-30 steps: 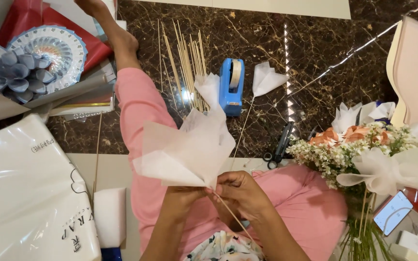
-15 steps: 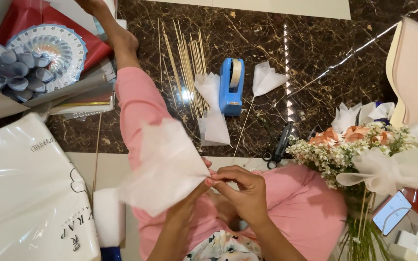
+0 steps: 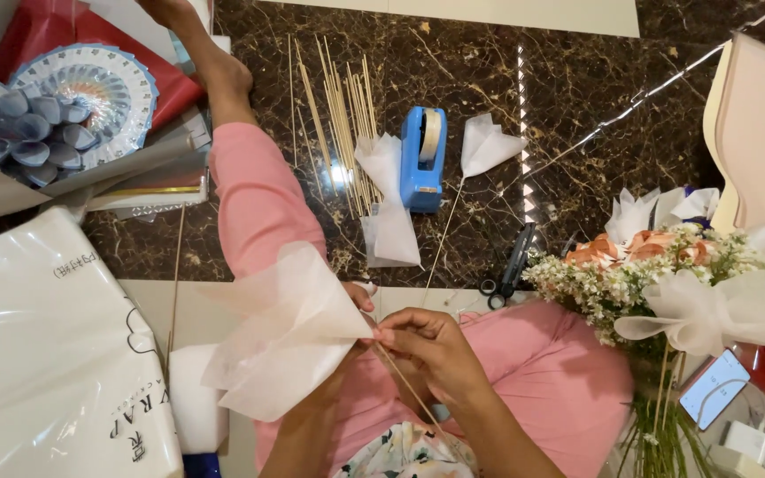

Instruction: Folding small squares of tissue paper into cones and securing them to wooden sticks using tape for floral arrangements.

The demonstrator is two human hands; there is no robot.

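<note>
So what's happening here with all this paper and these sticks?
A person sitting on the floor holds a cone of sheer white paper where it meets a thin wooden stick. The right hand pinches the gathered tip; the left hand is mostly hidden behind the cone. Ahead lie more sticks, a blue tape dispenser, a finished cone on a stick and scissors. A bouquet rests at the right.

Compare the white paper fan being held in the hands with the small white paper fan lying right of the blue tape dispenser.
The held fan is larger, off the floor, pinched by the right hand, spreading leftward. The small fan is narrower, untouched, flat on the dark marble floor, opening upward. Both are white paper on thin sticks.
</note>
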